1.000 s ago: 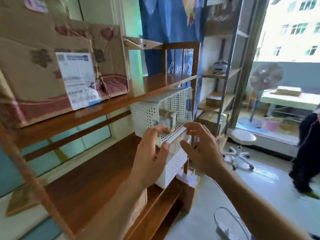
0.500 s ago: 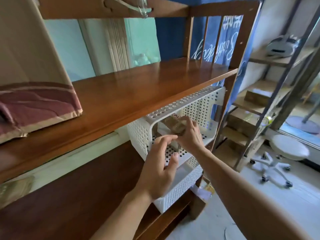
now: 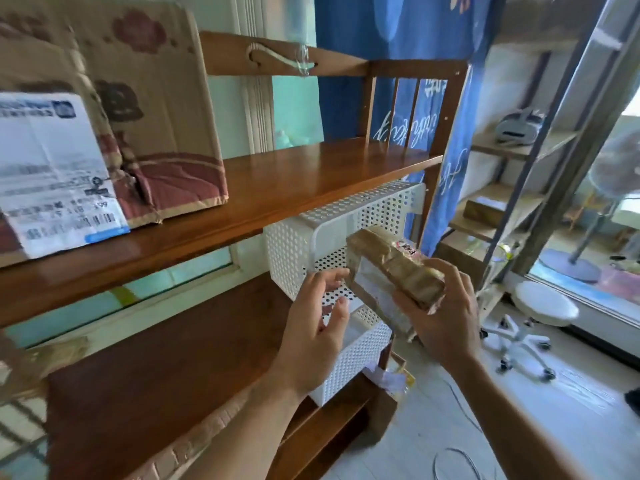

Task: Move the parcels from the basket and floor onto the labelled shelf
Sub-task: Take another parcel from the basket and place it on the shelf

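Brown tape wraps the small parcel [image 3: 394, 268] we grip in our right hand [image 3: 446, 320], just outside the white perforated basket [image 3: 298, 247] on the lower shelf. Our left hand [image 3: 318, 330] hovers beside it, fingers spread and empty. One large cardboard box [image 3: 131, 109] already sits on the upper shelf [image 3: 294, 174]; we judge this parcel goes there next.

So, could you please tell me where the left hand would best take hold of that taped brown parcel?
Probably the parcel's free left end, approached from the left. The right hand already grips its right end, and the left hand is open beside it, in front of the white basket.
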Tool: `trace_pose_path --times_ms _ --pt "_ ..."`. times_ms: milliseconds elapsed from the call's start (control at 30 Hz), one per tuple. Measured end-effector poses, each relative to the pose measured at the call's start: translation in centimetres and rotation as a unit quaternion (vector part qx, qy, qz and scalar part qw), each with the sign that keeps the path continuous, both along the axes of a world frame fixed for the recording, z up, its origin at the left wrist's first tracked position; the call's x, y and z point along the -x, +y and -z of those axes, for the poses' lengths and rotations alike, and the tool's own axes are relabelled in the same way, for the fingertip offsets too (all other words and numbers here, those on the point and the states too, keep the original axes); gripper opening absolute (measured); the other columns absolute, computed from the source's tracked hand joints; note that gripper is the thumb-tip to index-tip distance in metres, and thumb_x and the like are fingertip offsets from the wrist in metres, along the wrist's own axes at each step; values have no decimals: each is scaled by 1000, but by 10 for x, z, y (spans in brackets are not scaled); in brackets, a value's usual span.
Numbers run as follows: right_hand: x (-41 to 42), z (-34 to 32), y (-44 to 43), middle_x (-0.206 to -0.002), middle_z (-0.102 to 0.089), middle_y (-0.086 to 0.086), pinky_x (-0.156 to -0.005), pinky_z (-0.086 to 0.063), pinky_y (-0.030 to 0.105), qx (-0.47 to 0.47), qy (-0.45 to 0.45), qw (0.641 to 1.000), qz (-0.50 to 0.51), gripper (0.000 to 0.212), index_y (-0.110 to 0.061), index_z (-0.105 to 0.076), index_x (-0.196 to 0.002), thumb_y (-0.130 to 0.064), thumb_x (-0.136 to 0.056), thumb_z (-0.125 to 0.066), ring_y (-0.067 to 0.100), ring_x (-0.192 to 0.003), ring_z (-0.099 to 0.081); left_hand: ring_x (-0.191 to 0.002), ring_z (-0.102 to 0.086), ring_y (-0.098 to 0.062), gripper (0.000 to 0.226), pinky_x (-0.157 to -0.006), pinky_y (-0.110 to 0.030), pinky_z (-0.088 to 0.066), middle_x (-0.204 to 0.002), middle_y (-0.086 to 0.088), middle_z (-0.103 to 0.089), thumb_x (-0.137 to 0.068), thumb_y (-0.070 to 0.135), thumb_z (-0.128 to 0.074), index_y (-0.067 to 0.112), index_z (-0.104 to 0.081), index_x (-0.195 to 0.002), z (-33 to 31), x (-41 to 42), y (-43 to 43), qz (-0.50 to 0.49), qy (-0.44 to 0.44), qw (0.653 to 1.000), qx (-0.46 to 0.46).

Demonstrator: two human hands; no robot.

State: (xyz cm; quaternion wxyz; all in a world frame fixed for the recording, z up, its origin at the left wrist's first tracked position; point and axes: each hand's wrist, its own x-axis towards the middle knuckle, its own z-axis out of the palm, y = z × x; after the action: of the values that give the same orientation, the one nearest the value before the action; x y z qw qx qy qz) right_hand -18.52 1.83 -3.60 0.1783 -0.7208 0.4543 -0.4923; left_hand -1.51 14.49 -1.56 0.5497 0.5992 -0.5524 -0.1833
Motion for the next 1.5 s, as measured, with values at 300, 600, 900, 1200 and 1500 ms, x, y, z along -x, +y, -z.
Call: trace_pose_path --times_ms 300,600,900,1200,1500 --pt "-26 -13 269 -114 -68 2 -82 -57 29 -39 -216 962 -159 46 -36 -59 -113 -38 -74 -83 23 -105 -65 -131 -54 -8 58 -107 -40 -50 -143 12 -54 -94 34 -59 40 -36 -147 3 -14 248 -54 173 981 62" --pt "-158 -58 555 -112 -75 7 -86 -59 54 -290 -279 780 -479 78 -30 -58 -115 -75 -55 -80 32 -105 -72 -113 -72 -22 65 -86 -40 -61 -123 -2 -75 -87 23 -64 39 -40 -146 -47 -62 542 -210 277 906 243" --pt "-248 -75 688 -125 -68 12 -82 -61 40 -344 -279 610 -657 89 -32 -47 -136 -10 -61 -89 27 -99 -76 -127 -63 -32 80 -94 -53 -55 -138 -10 -64 -81 29 -77 50 -35 -146 -68 -105 711 -371 228 837 331" --pt "-341 -138 765 -87 -71 5 -58 -55 28 -303 -254 542 -742 22 -7 -62 -91 -19 -81 -78 15 -70 -69 -113 -72 -18 86 -78 -35 -62 -126 3 -73 -64 43 -87 38 -51 -141 -81 -138 831 -481 192 790 328" --pt "-371 -125 874 -137 -62 -3 -85 -61 40 -253 -150 514 -806 86 -38 -46 -140 -29 -66 -90 25 -116 -69 -124 -66 -28 86 -94 -55 -55 -134 -3 -69 -65 40 -88 35 -47 -140 -63 -174 913 -519 232 737 366"
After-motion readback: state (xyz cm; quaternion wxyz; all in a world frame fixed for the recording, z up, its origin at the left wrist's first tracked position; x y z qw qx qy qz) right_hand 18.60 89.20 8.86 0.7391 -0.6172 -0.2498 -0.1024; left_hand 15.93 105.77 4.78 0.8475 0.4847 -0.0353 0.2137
